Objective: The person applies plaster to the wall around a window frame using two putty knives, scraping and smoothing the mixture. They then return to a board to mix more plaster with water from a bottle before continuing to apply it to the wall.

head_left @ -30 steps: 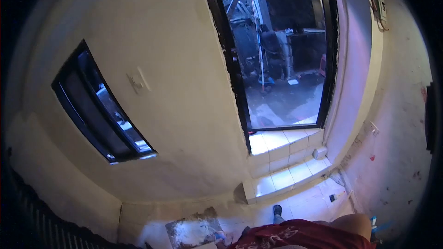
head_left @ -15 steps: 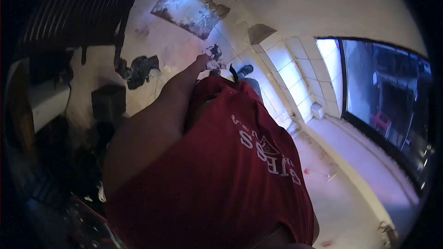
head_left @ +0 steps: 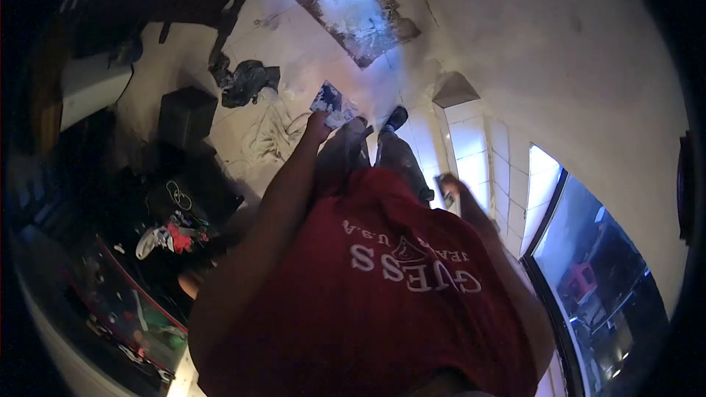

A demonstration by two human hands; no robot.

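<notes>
Pinches the near edge of the smeared board [head_left: 334, 103] with the left grip [head_left: 318, 125], at 11 o'clock from the red shirt [head_left: 397, 301], just beside a shoe [head_left: 397, 116] on the tiled floor [head_left: 294, 51]; half a second back, only reached toward it. Brings the right grip [head_left: 454, 190] newly into view at 1 o'clock, seemingly curled round a small dark tool [head_left: 443, 180]. Suggests board and tool now both in hand.

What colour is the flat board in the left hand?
The board is whitish with dark blue smears; head view.
</notes>
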